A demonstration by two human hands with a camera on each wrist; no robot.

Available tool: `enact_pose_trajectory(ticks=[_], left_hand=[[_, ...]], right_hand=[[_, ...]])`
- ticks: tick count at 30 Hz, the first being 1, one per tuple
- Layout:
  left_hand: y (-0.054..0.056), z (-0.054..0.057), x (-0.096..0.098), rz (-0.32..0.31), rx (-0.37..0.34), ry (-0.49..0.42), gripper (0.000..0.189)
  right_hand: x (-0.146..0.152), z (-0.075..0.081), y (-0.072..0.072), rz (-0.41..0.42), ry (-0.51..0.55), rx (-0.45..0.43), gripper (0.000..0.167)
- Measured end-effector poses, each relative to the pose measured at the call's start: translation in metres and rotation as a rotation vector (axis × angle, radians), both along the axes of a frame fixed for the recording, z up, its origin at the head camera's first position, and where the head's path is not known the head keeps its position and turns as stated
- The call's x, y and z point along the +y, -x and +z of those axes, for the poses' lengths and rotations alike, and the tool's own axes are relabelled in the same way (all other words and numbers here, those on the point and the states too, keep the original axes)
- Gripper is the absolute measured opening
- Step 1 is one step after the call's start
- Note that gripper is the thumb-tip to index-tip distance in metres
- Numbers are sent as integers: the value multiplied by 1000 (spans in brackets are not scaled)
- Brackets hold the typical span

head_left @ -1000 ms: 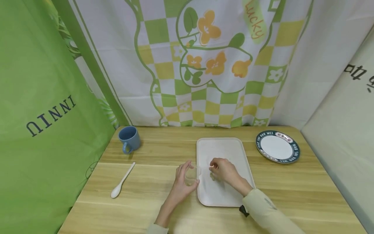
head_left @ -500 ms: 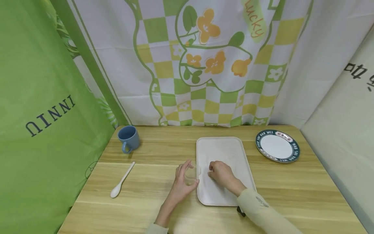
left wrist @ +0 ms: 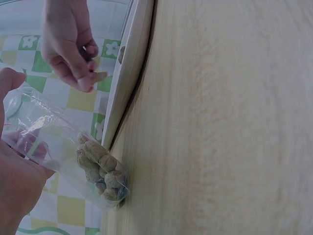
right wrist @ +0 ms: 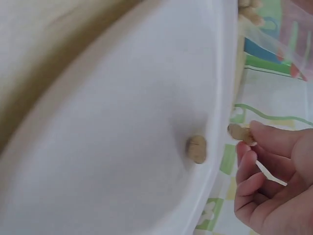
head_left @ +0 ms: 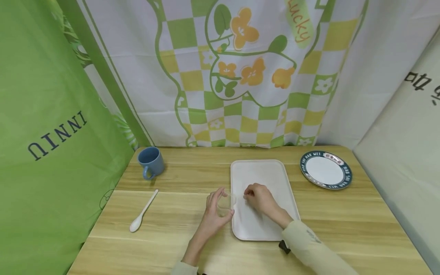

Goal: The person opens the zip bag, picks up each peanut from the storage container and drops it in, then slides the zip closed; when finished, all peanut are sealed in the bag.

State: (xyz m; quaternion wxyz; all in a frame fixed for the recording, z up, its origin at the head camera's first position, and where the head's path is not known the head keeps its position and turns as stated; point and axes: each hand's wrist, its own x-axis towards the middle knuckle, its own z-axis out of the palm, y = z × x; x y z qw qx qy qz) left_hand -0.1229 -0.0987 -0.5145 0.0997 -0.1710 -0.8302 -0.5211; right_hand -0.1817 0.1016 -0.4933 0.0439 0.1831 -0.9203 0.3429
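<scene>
My left hand (head_left: 214, 214) holds a clear plastic bag (left wrist: 63, 132) between thumb and fingers, at the tray's left edge. Several unshelled peanuts (left wrist: 100, 166) lie gathered at the bag's lower end. Over the white tray (head_left: 264, 173), my right hand (head_left: 262, 200) pinches one peanut (right wrist: 240, 134) between thumb and fingertips, apart from the bag. Another peanut (right wrist: 196, 149) rests on the tray near its rim in the right wrist view; in the head view the right hand seems to hide it.
A blue mug (head_left: 152, 162) stands at the back left, with a white spoon (head_left: 143, 212) in front of it. At the back right lies a plate with a dark green rim (head_left: 307, 164). Curtains hang behind and on both sides of the wooden table (head_left: 347, 225).
My right hand has shifted slightly over the tray; the peanut visible beneath it a second ago is now out of sight in the head view. The left hand stays nearly still with the bag.
</scene>
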Motion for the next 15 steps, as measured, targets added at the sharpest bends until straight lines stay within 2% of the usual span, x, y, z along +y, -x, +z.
enact_pose_trajectory(ticks=[6, 15], left_hand=[[0, 0, 0, 2, 43, 16, 78], [1, 1, 0, -3, 37, 7, 77]], right_hand=[[2, 19, -2, 1, 112, 54, 8], [-2, 45, -9, 55, 227, 182, 9]])
